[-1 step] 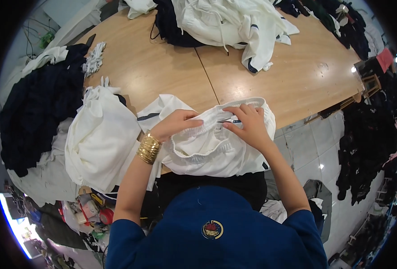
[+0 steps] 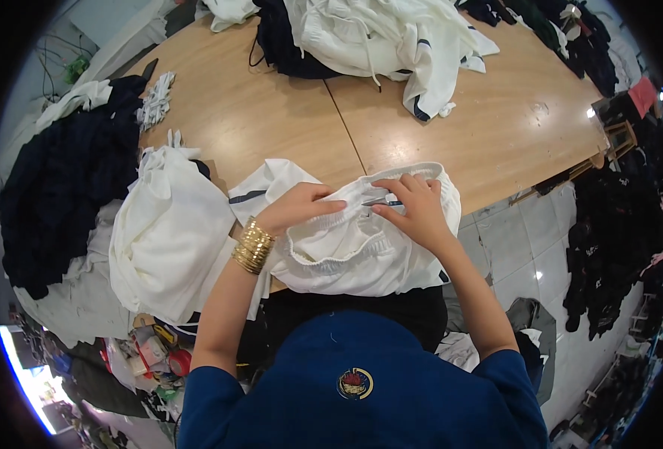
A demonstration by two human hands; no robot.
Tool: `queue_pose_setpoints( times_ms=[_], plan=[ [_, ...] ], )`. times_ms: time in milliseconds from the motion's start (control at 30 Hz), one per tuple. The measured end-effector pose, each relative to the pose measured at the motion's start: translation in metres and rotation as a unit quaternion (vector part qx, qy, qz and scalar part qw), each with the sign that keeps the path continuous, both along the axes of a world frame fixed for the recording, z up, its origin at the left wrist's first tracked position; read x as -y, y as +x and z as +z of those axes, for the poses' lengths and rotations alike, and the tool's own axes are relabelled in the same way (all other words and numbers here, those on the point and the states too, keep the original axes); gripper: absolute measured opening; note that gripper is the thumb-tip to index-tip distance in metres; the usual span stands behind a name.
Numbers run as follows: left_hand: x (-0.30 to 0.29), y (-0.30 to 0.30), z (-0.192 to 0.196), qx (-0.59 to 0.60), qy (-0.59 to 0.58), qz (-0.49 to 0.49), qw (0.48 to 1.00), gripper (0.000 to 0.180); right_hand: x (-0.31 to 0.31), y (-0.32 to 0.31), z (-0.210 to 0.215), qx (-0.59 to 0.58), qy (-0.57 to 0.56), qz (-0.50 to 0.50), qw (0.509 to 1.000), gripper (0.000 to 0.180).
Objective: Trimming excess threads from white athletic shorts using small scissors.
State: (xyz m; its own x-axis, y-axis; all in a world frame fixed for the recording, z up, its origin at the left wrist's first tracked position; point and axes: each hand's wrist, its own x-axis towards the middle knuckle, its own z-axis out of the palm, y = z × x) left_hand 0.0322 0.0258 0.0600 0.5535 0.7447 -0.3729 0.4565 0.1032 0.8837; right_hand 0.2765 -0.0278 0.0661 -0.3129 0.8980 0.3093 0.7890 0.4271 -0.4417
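White trousers (image 2: 346, 278) with a gathered elastic waistband lie at the near table edge, the waist opening facing up. My left hand (image 2: 300, 209) is closed on the far side of the waistband, thumb on the inside. Several gold bangles circle that wrist. Right of it, my right hand (image 2: 420, 212) is closed around small thread snips (image 2: 382, 202), their metal blades pointing left at the inner waistband. Its fingertips rest on the band's far edge. Part of the snips is hidden under the fingers.
A bundled white garment (image 2: 168, 224) sits left of the trousers, near a navy heap (image 2: 69, 176). Across the wooden table (image 2: 271, 112) lies a pile of white garments (image 2: 354, 37). White strips (image 2: 156, 101) lie at the far left edge. Dark clothes (image 2: 604, 254) hang at the right.
My left hand has shifted slightly to the right along the waistband. My right hand and the snips stay in nearly the same place.
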Motion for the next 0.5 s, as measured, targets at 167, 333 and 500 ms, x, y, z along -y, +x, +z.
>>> queue_pose_setpoints(
  times_ms=[167, 333, 500],
  plan=[
    [-0.004, 0.024, 0.009, 0.021, -0.044, -0.027, 0.998, 0.025, -0.001, 0.001, -0.005, -0.001, 0.024, -0.025, 0.999, 0.033],
    [0.002, 0.029, 0.022, 0.099, -0.080, 0.024, 0.992, 0.027, 0.000, 0.005, 0.011, -0.021, 0.062, -0.026, 0.998, 0.032],
    [0.003, 0.029, 0.033, 0.067, -0.096, 0.022, 0.993, 0.025, 0.001, 0.007, 0.023, -0.008, 0.083, -0.028, 0.996, 0.032]
  ],
)
